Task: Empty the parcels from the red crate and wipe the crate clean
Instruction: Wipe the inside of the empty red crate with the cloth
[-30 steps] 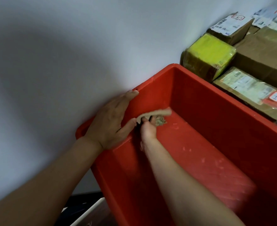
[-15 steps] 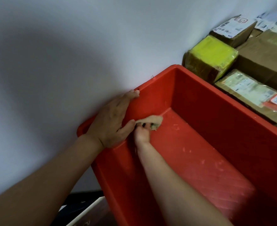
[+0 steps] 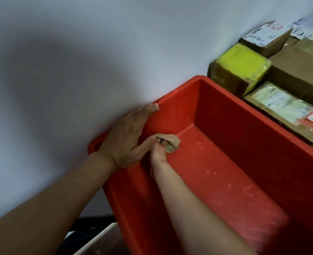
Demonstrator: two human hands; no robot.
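The right grip point(image 3: 158, 153) is closed round a crumpled beige cloth point(image 3: 171, 142), fingers curled into it and mostly buried in its folds. It holds the cloth low inside the red crate point(image 3: 262, 124), against the inner wall close to where that wall meets the floor. Just beside it, to its left, the left grip point(image 3: 126, 137) lies spread on the crate's rim with its fingers straight and together, pointing along the rim next to the pale wall point(image 3: 78, 70). Its thumb reaches down over the inner face and almost meets the cloth; whether the two touch cannot be told. The crate sits directly under both grips, its left side against the wall and its near end cut off by the bottom edge of the view. Its floor, right of the right grip, carries pale smears and a ribbed diagonal pattern. Well beyond the right grip, outside the crate's far wall, the parcels are stacked: a yellow-topped parcel point(image 3: 242, 65), a taped parcel with a white label point(image 3: 284, 107) and a plain brown box point(image 3: 303, 70). Their labels are too blurred to read, and the stack runs out of view at the right. Below the left forearm a white edge point(image 3: 96, 240) shows over a dark area; what it belongs to is unclear.
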